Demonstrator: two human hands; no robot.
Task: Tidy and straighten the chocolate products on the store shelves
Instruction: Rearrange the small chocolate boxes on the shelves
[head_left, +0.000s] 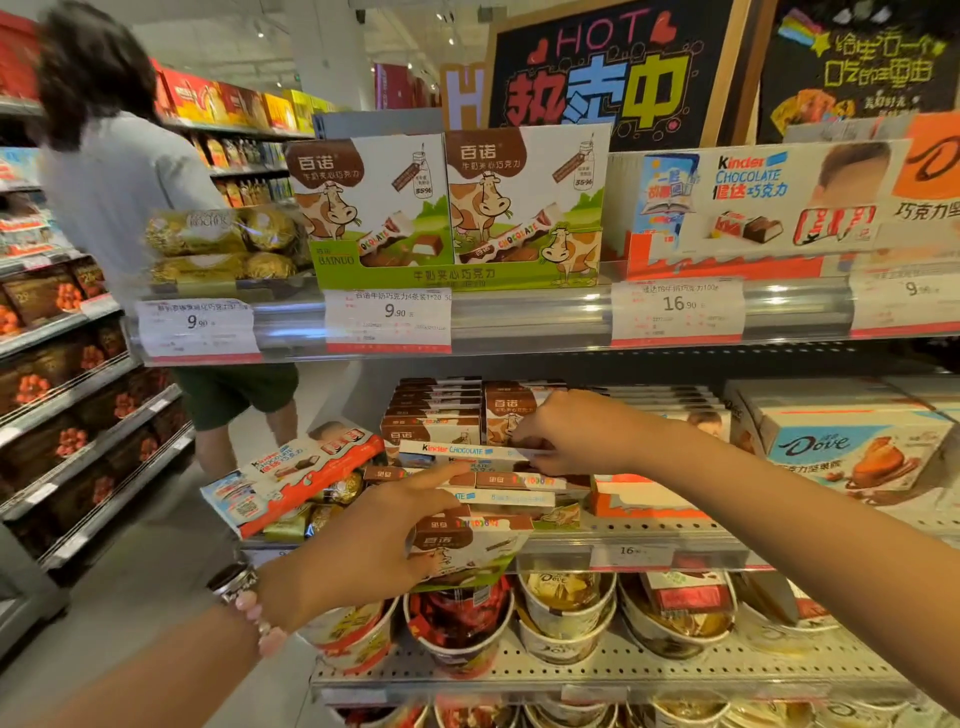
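Observation:
On the middle shelf (644, 543) lies a jumbled pile of flat chocolate boxes. My left hand (379, 535) grips a brown-and-white Bainuo cow box (470, 545) at the shelf's front edge, index finger stretched over the pile. My right hand (566, 431) is closed on the end of a white Kinder Chocolate box (457, 450) lying on top of the pile. Behind it stand stacked Bainuo boxes (436, 410). A larger Kinder pack (296, 475) lies tilted over the shelf's left end.
The top shelf holds upright Bainuo display boxes (452, 208), Ferrero Rocher (218, 239) and a Kinder display (748, 202). Dove boxes (852, 447) sit at right. Paper cups of chocolates (566, 608) fill the lower shelf. A person (130, 182) stands in the aisle at left.

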